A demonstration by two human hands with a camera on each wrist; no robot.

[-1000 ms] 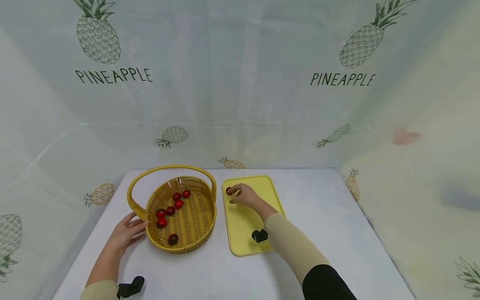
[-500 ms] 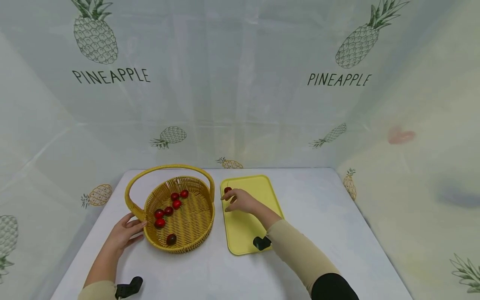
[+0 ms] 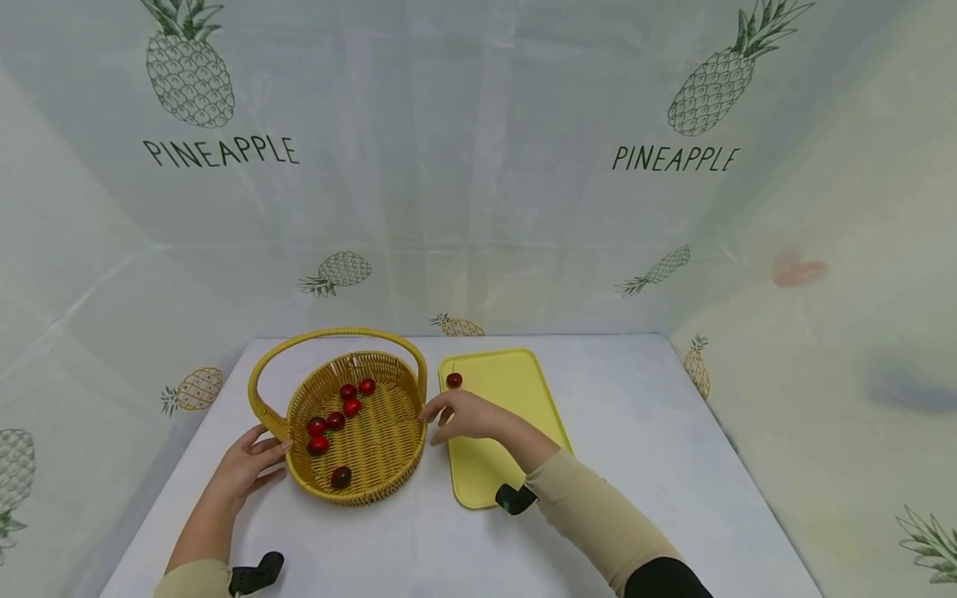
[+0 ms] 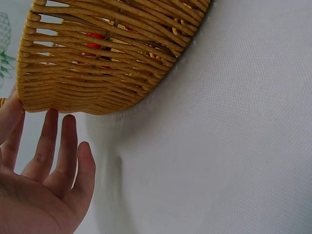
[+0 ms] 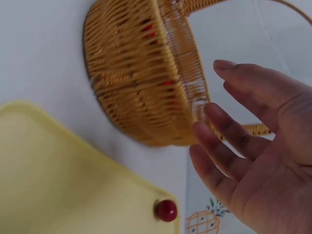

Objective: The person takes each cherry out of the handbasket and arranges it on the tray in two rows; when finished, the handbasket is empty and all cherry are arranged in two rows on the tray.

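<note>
A yellow wicker basket (image 3: pixel 389 423) with a tall handle holds several red cherries (image 3: pixel 351 407). Against its left rim rests my left hand (image 3: pixel 250 467); in the left wrist view that hand (image 4: pixel 53 180) touches the basket wall (image 4: pixel 97 92) with relaxed fingers. My right hand (image 3: pixel 467 415) hovers between the basket's right rim and the yellow tray. Seen from the right wrist, the hand (image 5: pixel 263 146) is empty, fingers loosely spread beside the basket (image 5: pixel 131 73). One dark red cherry (image 3: pixel 454 379) with a stem lies in the tray's upper left corner, also visible in the right wrist view (image 5: pixel 166 210).
The yellow tray (image 3: pixel 516 374) lies to the right of the basket on a white-covered table (image 3: pixel 635 415). Behind the table hangs a pale cloth (image 3: pixel 463 208) printed with pineapples. A black wrist device shows on each forearm.
My right hand has moved away from the cherry in the tray, left and toward the near side, up to the basket's right rim. The cherry stays in the tray. My left hand keeps its place.
</note>
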